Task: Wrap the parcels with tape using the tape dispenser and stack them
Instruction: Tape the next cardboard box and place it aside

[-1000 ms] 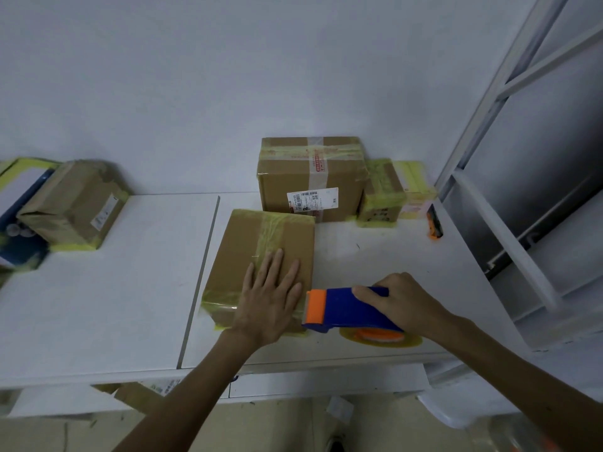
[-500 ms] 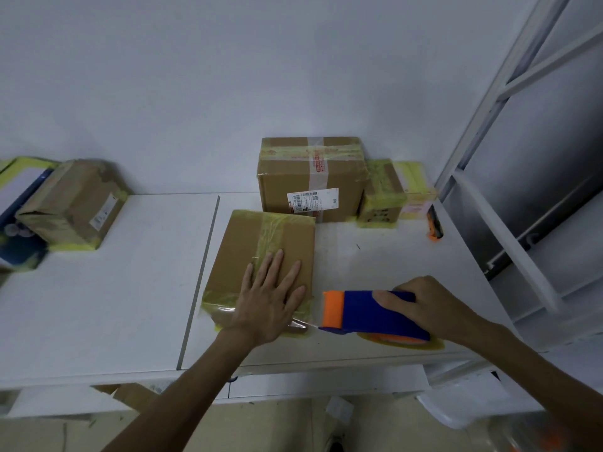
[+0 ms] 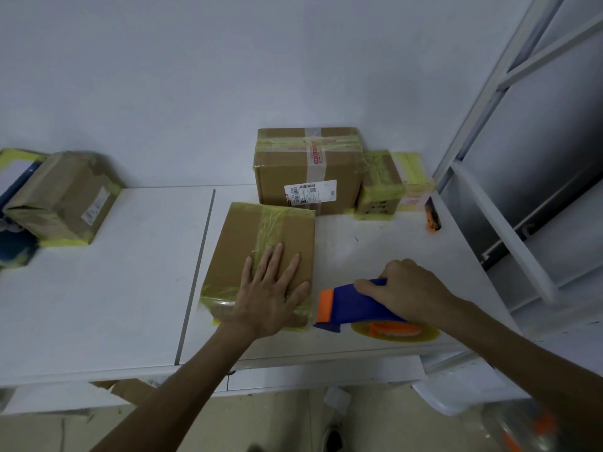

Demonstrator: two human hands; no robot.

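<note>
A flat brown parcel (image 3: pixel 241 243) with yellowish tape lies on the white table (image 3: pixel 104 305). My left hand (image 3: pixel 272 296) rests flat on its near end, fingers spread. My right hand (image 3: pixel 411 295) grips the blue and orange tape dispenser (image 3: pixel 346 305), whose orange front sits right beside the parcel's near right corner. The tape roll (image 3: pixel 394 331) shows under the dispenser.
A large taped box with a label (image 3: pixel 306 171) stands against the wall, with a smaller yellow-taped box (image 3: pixel 380 187) at its right. Another taped parcel (image 3: pixel 65 197) lies at far left. An orange-black cutter (image 3: pixel 432 216) lies at the table's right edge, beside a white metal frame (image 3: pixel 502 223).
The dispenser swung out to the right, away from the parcel, half a second ago and has now come back close to the parcel's near right corner. My left hand stayed flat on the parcel.
</note>
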